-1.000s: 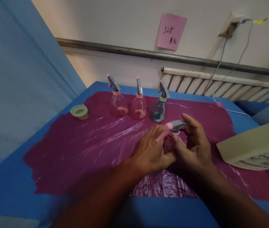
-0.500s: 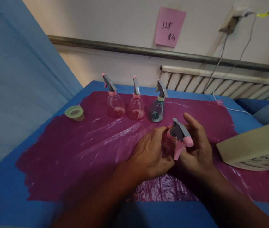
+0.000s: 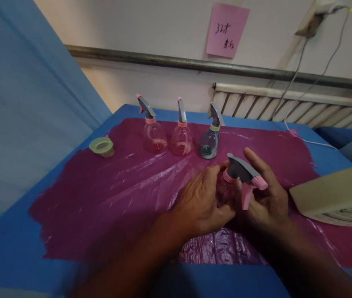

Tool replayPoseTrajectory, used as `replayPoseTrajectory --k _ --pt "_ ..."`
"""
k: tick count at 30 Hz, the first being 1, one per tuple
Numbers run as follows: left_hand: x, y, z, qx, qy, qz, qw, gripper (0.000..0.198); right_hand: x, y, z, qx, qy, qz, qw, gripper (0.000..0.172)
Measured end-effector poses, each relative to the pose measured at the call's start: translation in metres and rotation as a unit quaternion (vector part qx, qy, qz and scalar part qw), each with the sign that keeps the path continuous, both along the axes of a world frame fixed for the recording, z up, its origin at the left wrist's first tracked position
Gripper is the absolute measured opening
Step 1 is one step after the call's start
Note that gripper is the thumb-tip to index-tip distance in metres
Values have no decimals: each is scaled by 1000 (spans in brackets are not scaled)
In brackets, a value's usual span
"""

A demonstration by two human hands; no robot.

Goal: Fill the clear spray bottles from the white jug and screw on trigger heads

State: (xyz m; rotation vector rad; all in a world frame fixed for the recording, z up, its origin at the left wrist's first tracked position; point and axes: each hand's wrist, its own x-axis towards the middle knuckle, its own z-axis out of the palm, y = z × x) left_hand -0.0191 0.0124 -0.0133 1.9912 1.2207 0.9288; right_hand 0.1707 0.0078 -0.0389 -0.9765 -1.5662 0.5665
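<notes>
My left hand (image 3: 205,198) is wrapped round the body of a clear spray bottle (image 3: 224,190) with a pink collar. The bottle's grey spray head (image 3: 244,169) has a pink nozzle and a pink trigger, and it points to the right. My right hand (image 3: 269,200) is at the right side of the head, its thumb by the collar behind the trigger and its index finger raised. The right hand's other fingers are partly hidden. Past my hands stand two pink spray bottles, the left one (image 3: 154,136) and the middle one (image 3: 181,138), and a green-tinted spray bottle (image 3: 209,142), each with some liquid at the bottom.
A pale green funnel-like cup (image 3: 103,147) lies at the left on a purple plastic sheet (image 3: 101,207) over the blue table (image 3: 5,256). At the right edge a large cream jug (image 3: 334,192) lies close to my right hand. A white cable (image 3: 315,144) crosses the back right corner.
The spray head has turned, so its nozzle and trigger now point further right. My right hand has turned with it. The whole view has shifted slightly.
</notes>
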Motion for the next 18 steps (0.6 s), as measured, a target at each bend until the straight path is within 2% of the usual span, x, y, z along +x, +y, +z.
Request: replayPoseTrajectory --k 4,7,11,14,16,18 --pt "1 -1 0 12 -1 -8 1000 75 2 2 0 3 21 7 1000 78" --pt "1 -1 -2 32 4 -12 999 68 1 4 1 23 16 17 999 84" --pt "2 -2 -5 40 24 6 999 55 -3 5 1 23 -3 -54 998 87" --pt "1 -1 -5 24 24 -5 999 62 -4 5 1 40 -11 -68 997 85" --pt "0 -1 -4 18 14 -13 1000 71 -3 5 2 55 -31 -49 997 91" --pt "-1 -1 -3 10 8 -13 1000 72 -2 7 3 60 -46 -18 997 97"
